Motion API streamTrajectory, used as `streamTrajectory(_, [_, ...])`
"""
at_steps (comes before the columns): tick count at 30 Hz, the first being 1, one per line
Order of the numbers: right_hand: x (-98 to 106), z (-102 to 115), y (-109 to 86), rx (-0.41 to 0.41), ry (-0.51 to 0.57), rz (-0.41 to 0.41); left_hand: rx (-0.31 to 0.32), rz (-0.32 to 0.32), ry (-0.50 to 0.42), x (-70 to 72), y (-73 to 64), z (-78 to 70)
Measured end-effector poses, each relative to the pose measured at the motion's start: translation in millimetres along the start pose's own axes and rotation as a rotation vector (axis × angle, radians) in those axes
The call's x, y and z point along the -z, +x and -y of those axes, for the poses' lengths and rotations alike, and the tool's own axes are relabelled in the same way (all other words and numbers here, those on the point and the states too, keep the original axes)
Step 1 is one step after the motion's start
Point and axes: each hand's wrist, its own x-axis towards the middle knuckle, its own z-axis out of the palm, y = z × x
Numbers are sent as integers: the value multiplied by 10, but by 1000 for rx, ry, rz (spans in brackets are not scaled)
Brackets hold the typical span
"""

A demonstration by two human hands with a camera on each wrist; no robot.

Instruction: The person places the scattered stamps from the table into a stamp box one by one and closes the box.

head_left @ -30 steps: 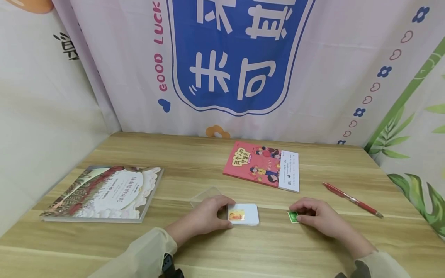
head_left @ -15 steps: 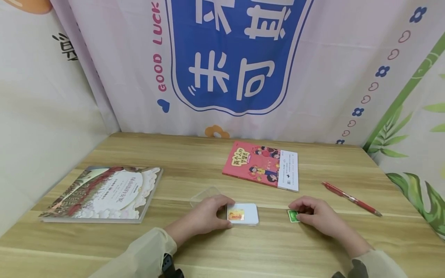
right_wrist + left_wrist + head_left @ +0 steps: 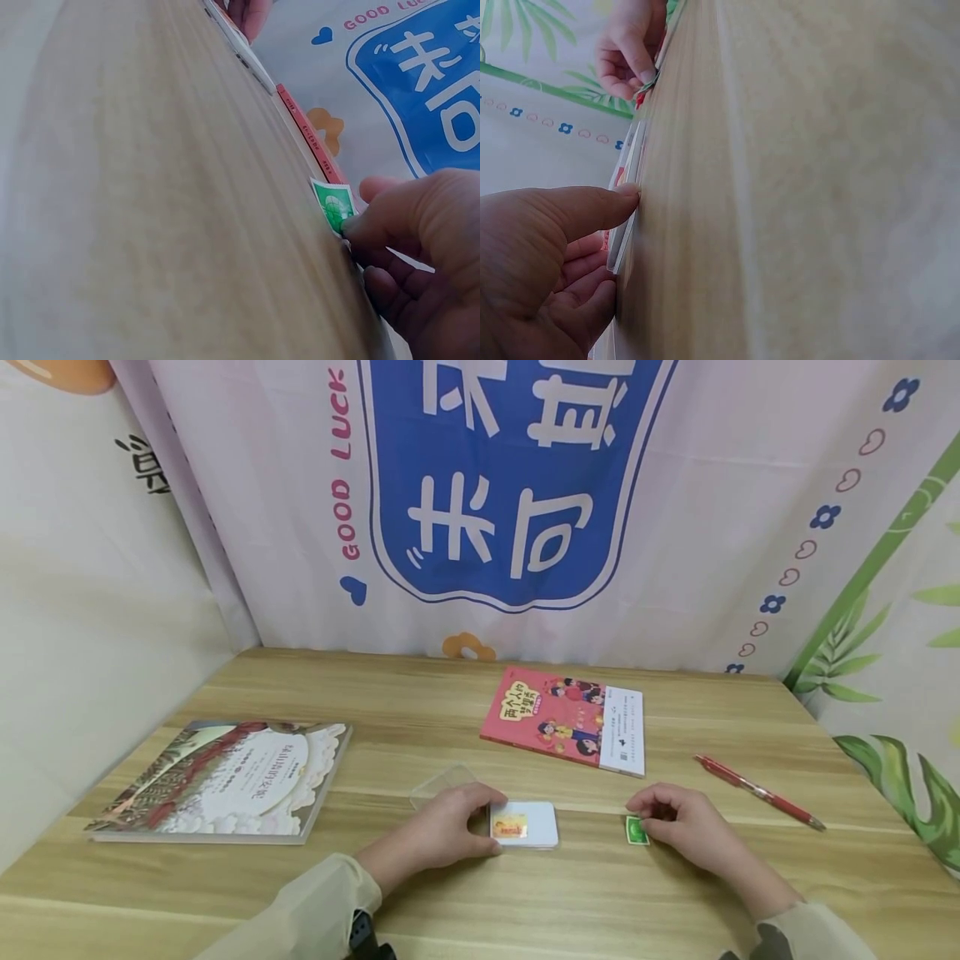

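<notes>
My left hand (image 3: 442, 828) grips the left end of a flat stack of white cards (image 3: 542, 824), thumb on the near edge and fingers on the far edge. A small yellow-and-orange stamp (image 3: 510, 825) lies on top of the stack. In the left wrist view the stack (image 3: 634, 161) seems to sit in a thin clear case. My right hand (image 3: 686, 828) pinches a green stamp with a white border (image 3: 637, 831) between thumb and fingers, just above or on the table. The right wrist view shows the stamp (image 3: 334, 202) tilted, one corner under the thumb.
A clear plastic lid (image 3: 442, 782) lies behind my left hand, partly hidden. A large picture book (image 3: 225, 781) is at left on the wooden table (image 3: 420, 910). A pink book (image 3: 562, 718) lies behind the stack, and a red pen (image 3: 759, 792) to the right.
My right hand has shifted slightly to the right, and the green stamp has turned a little in its fingers, showing more of its face. The left hand and card stack stay put.
</notes>
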Motion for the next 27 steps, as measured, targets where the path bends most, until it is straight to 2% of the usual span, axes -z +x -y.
streamTrajectory(6, [18,31,32,-19,15,9,-2,-1,-5,7,2,4])
streamTrajectory(13, [53,60,72,-53,113,84,-9,-4,0,13,1,6])
streamTrajectory(20, [75,165,110,-126,191,125,-7,-5,1,15,1,9])
streamTrajectory(27, [35,217,148,-127,252,186,-16,-11,-2,0,-4,6])
